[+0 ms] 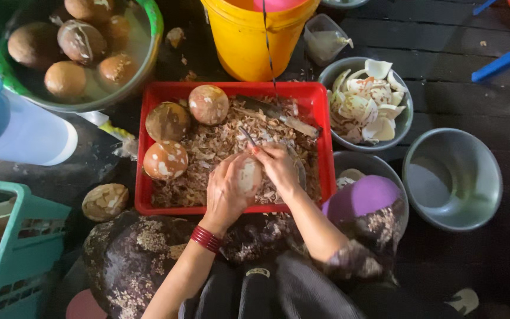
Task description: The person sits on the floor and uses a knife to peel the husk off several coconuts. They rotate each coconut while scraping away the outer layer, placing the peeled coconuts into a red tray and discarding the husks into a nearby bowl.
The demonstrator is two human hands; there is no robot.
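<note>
The left hand [225, 195] wraps its grip around a partly peeled coconut kernel [248, 175], holding it over the near edge of a red plastic tray [326, 142]. The right hand [278, 167] is closed on a peeling tool [248, 137], whose thin metal end pokes out past the fingers, just above the kernel. The tray is covered with brown shavings [208, 147], and three more brown, patchy kernels [208, 104] lie at its left and far side. A large knife [284, 118] rests across the shavings near the far right corner. On the dark wooden floor, a metal bowl of white coconut pieces [364, 106] stands just right of the tray, with an empty metal bowl [453, 177] beyond it. A yellow bucket [255, 41] stands behind the tray, and a green-rimmed basin [149, 65] of unpeeled kernels sits to the far left.
</note>
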